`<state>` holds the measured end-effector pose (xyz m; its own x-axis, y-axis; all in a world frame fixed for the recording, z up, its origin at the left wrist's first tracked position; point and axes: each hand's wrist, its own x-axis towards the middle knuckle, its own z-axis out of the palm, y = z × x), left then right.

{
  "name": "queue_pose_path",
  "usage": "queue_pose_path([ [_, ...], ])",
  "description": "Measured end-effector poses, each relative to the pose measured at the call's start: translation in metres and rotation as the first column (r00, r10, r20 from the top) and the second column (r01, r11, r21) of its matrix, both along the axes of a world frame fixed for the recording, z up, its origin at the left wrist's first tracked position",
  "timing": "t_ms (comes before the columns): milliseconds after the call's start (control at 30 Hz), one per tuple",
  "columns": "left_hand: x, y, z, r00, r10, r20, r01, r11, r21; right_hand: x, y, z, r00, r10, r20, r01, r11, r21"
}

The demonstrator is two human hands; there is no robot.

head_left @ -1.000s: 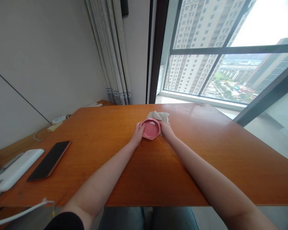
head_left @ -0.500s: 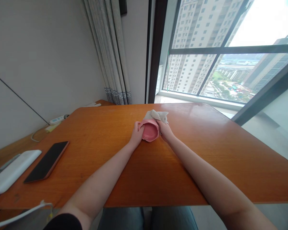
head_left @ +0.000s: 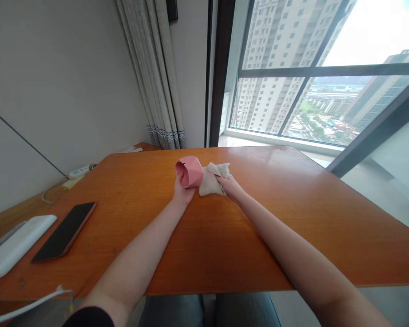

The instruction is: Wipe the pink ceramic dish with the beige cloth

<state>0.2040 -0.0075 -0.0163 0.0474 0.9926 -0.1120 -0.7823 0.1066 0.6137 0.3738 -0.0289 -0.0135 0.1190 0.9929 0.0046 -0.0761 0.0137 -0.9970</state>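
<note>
In my left hand [head_left: 183, 190] is a pink faceted pot [head_left: 193, 171], tipped on its side with the opening turned to the left. The thumb is at its opening and the other fingers are mostly hidden by the pot. My right hand [head_left: 231, 187] pinches a crumpled whitish cloth [head_left: 211, 180]. This cloth hangs just right of the pot, and its left edge meets or overlaps the pot's side. Both hands are over the middle of the wooden table [head_left: 204, 240].
A dark-screened phone [head_left: 64, 231] and a white flat device [head_left: 20, 245] lie at the table's left. A white cable [head_left: 37, 302] runs by the near left corner. Behind stand a power strip [head_left: 82, 170], a curtain [head_left: 157, 77] and a large window [head_left: 313, 70].
The pot has moved left and turned, so its opening faces left instead of toward me. The cloth has come out from behind it and hangs beside it in my right hand.
</note>
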Motion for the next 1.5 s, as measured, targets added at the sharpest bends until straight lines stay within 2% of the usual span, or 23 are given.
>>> queue_pose_path([
  [33,0.0,0.0,0.001,1.0,-0.002,0.013,0.002,1.0,-0.005,0.001,-0.003,-0.001,0.992,0.126,0.019,-0.124,0.988,-0.088],
  [67,0.0,0.0,0.002,1.0,-0.011,0.025,0.011,1.0,-0.012,0.001,-0.005,-0.001,0.966,0.26,0.02,-0.252,0.951,-0.181],
  [100,0.001,-0.001,0.003,0.999,-0.022,0.036,0.023,1.0,-0.016,0.0,-0.008,0.0,0.933,0.359,0.028,-0.342,0.907,-0.245],
  [133,0.002,-0.002,0.004,0.998,-0.037,0.043,0.038,0.999,-0.018,0.0,-0.01,0.001,0.916,0.394,0.069,-0.366,0.896,-0.253],
  [167,0.003,-0.003,0.006,0.997,-0.054,0.045,0.055,0.998,-0.016,-0.001,-0.011,0.002,0.927,0.348,0.139,-0.316,0.925,-0.209],
  [233,0.006,-0.007,0.009,0.995,-0.094,0.035,0.094,0.996,0.002,-0.003,-0.012,0.007,0.959,0.073,0.273,-0.084,0.996,0.027],
  [267,0.007,-0.009,0.01,0.993,-0.114,0.023,0.114,0.993,0.014,-0.004,-0.012,0.009,0.955,-0.064,0.288,0.017,0.986,0.164],
  [300,0.009,-0.011,0.012,0.991,-0.13,0.009,0.13,0.991,0.026,-0.005,-0.012,0.012,0.955,-0.136,0.264,0.063,0.961,0.268],
  [333,0.011,-0.014,0.013,0.99,-0.142,-0.008,0.143,0.989,0.043,-0.006,-0.012,0.015,0.967,-0.128,0.219,0.052,0.945,0.322],
  [400,0.014,-0.018,0.015,0.986,-0.164,-0.037,0.167,0.982,0.091,-0.009,-0.013,0.019,0.991,0.016,0.133,-0.058,0.947,0.316],
  [467,0.017,-0.021,0.015,0.972,-0.223,-0.069,0.231,0.962,0.148,-0.011,-0.013,0.019,0.992,0.082,0.092,-0.105,0.955,0.276],
  [567,0.017,-0.019,0.011,0.94,-0.297,-0.168,0.326,0.927,0.188,-0.005,-0.006,0.015,0.997,-0.072,0.015,0.066,0.966,0.249],
  [633,0.014,-0.016,0.005,0.924,-0.21,-0.319,0.279,0.942,0.187,0.011,0.004,0.014,0.974,-0.179,-0.139,0.201,0.966,0.165],
  [667,0.012,-0.014,0.002,0.898,-0.123,-0.422,0.23,0.949,0.214,0.024,0.01,0.014,0.948,-0.233,-0.215,0.26,0.959,0.108],
  [733,0.008,-0.012,-0.003,0.777,0.085,-0.624,0.171,0.925,0.339,0.054,0.02,0.015,0.908,-0.32,-0.271,0.343,0.938,0.041],
  [833,0.006,-0.013,-0.008,0.48,0.339,-0.809,0.277,0.816,0.507,0.103,0.025,0.015,0.809,-0.574,-0.13,0.582,0.813,0.033],
  [933,0.007,-0.017,-0.009,0.143,0.474,-0.869,0.418,0.767,0.487,0.138,0.023,0.009,0.688,-0.711,0.142,0.711,0.7,0.059],
  [967,0.008,-0.018,-0.008,0.056,0.495,-0.867,0.438,0.769,0.467,0.145,0.022,0.006,0.663,-0.723,0.194,0.727,0.684,0.06],
  [1033,0.009,-0.019,-0.006,-0.054,0.512,-0.858,0.449,0.78,0.437,0.154,0.021,0.0,0.639,-0.729,0.246,0.742,0.668,0.052],
  [1167,0.008,-0.02,-0.004,-0.122,0.52,-0.846,0.453,0.787,0.419,0.163,0.024,-0.008,0.618,-0.712,0.332,0.744,0.667,0.046],
  [1333,0.008,-0.02,-0.006,-0.118,0.474,-0.872,0.431,0.816,0.385,0.169,0.02,-0.004,0.578,-0.644,0.502,0.733,0.68,0.028],
  [1433,0.008,-0.021,-0.007,-0.131,0.419,-0.899,0.422,0.844,0.331,0.169,0.014,-0.001,0.524,-0.609,0.595,0.753,0.658,0.012],
  [1500,0.009,-0.021,-0.007,-0.112,0.43,-0.896,0.426,0.835,0.348,0.168,0.011,-0.001,0.493,-0.595,0.635,0.764,0.645,0.01],
])
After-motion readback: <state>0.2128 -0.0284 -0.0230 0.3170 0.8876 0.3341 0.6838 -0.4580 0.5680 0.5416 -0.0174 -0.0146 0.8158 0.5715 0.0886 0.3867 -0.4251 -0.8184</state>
